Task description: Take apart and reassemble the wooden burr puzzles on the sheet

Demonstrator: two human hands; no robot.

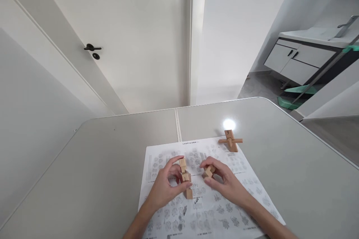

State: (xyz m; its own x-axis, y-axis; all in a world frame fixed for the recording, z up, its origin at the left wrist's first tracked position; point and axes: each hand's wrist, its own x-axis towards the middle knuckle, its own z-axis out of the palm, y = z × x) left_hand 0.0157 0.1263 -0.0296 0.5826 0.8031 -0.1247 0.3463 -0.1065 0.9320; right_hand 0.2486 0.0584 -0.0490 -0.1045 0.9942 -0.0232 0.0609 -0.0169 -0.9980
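Note:
My left hand (168,185) is closed around a notched wooden puzzle piece (185,176), thumb low on it and index finger at its top end. The piece stands lengthwise away from me and carries a dark mark near its middle. To its right, my right hand (223,181) pinches a second wooden puzzle piece (208,172), partly covered by the fingers. A small gap separates the two pieces. Both hands are over a printed instruction sheet (202,201) with rows of small diagrams. Beyond my right hand, an interlocked wooden puzzle assembly (230,140) rests at the sheet's far right corner.
The sheet lies on a grey table (92,171) with a seam (177,124) running across it. Behind the table stands a white door (146,37) with a black handle (92,47). At the far right is a sink cabinet (300,58).

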